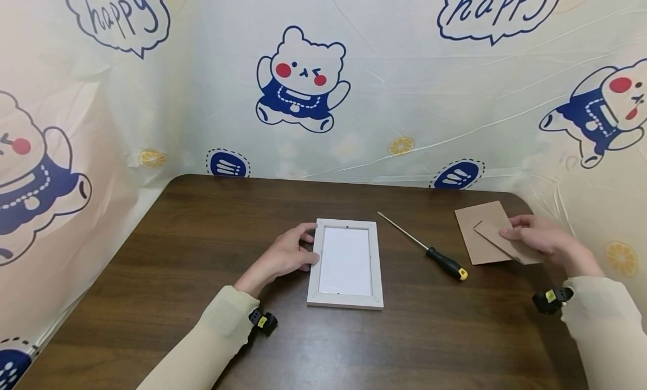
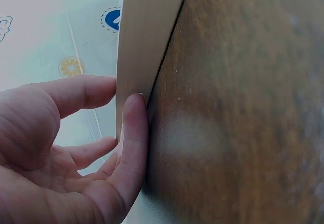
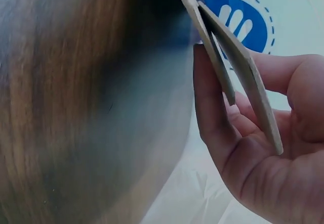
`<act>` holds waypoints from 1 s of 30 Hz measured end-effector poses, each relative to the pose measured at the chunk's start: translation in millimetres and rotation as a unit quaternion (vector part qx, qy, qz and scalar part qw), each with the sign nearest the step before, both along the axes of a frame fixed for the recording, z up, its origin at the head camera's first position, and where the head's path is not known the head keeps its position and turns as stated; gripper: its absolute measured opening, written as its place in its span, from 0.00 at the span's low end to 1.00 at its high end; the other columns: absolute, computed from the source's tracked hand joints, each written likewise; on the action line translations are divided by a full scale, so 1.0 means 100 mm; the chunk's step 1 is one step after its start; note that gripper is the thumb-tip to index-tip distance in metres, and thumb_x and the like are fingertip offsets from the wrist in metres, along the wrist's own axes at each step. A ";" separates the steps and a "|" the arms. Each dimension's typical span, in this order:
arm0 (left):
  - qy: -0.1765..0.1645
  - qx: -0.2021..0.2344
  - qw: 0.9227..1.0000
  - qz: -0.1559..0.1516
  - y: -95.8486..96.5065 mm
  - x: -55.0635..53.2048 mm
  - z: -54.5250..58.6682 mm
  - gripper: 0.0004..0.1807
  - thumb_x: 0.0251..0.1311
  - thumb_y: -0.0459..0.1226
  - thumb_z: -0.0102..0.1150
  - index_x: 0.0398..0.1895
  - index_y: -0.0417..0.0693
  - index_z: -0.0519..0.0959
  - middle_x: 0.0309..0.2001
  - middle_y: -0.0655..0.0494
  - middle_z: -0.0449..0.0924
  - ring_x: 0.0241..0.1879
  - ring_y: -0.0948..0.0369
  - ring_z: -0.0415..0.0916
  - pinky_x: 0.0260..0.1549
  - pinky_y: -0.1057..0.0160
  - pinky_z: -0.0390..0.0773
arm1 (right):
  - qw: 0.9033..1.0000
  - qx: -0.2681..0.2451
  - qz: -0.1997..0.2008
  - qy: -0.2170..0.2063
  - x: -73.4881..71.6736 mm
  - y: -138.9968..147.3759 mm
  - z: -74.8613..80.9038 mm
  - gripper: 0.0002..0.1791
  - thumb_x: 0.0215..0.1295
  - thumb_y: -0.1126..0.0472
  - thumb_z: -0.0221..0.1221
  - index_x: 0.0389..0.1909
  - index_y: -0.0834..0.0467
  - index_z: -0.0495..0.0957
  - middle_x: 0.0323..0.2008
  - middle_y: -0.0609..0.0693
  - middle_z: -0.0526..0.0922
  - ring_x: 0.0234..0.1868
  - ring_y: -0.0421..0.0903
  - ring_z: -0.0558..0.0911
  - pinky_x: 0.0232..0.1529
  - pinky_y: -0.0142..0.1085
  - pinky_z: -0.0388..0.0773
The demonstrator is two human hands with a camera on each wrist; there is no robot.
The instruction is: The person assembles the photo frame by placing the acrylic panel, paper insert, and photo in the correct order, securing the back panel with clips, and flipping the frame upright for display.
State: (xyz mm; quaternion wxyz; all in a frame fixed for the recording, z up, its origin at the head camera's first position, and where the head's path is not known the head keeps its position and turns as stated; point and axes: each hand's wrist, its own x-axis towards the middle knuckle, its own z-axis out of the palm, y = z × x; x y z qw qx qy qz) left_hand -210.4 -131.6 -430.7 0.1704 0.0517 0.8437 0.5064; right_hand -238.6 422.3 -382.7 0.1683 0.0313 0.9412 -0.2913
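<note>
A white picture frame [image 1: 345,301] lies flat on the table with a white panel [image 1: 346,261] inside it. Small dark marks show at the panel's top and bottom edges. My left hand [image 1: 285,254] is at the frame's left side. In the left wrist view, its fingertips touch the frame's side wall [image 2: 144,37]. On the right, my right hand [image 1: 546,238] pinches a brown backing board [image 1: 477,232] and a smaller brown board [image 1: 505,241] lying over it. Seen from the right wrist, the two boards stand at a narrow angle between thumb and fingers.
A screwdriver [image 1: 445,262] with a black and yellow handle lies between the frame and the boards, its tip pointing up and left. The dark wooden table [image 1: 202,221] ends at a patterned curtain [image 1: 389,98] behind and at both sides.
</note>
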 end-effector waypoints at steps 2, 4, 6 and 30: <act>0.000 -0.001 1.000 -0.001 0.00 0.00 0.00 0.43 0.64 0.28 0.69 0.82 0.48 0.63 0.63 0.41 0.73 0.44 0.54 0.83 0.36 0.58 0.88 | 1.000 -0.004 -0.001 0.016 0.02 -0.02 0.02 0.40 0.82 0.49 0.54 0.71 0.83 0.57 0.61 0.79 0.68 0.55 0.66 0.74 0.44 0.37 0.75; 0.001 -0.002 1.000 -0.001 0.00 0.00 0.00 0.43 0.64 0.28 0.69 0.82 0.48 0.63 0.63 0.41 0.73 0.44 0.54 0.83 0.36 0.58 0.88 | 1.000 -0.006 -0.003 0.027 0.03 -0.04 0.05 0.40 0.82 0.49 0.53 0.71 0.82 0.58 0.62 0.79 0.68 0.56 0.66 0.73 0.45 0.36 0.72; 0.001 -0.004 1.000 0.001 0.01 0.01 0.01 0.43 0.64 0.28 0.69 0.82 0.48 0.63 0.63 0.41 0.73 0.44 0.54 0.83 0.37 0.58 0.88 | 0.999 -0.009 -0.005 0.035 0.04 -0.07 0.08 0.40 0.82 0.48 0.53 0.71 0.81 0.58 0.64 0.79 0.66 0.58 0.68 0.71 0.48 0.39 0.70; -0.002 -0.007 1.000 0.007 0.01 -0.01 -0.01 0.44 0.64 0.29 0.70 0.82 0.49 0.63 0.63 0.42 0.73 0.42 0.54 0.82 0.36 0.58 0.88 | 0.992 -0.084 -0.018 0.095 0.07 -0.84 0.25 0.36 0.80 0.48 0.58 0.71 0.75 0.66 0.56 0.69 0.82 0.39 0.40 0.81 0.38 0.30 0.79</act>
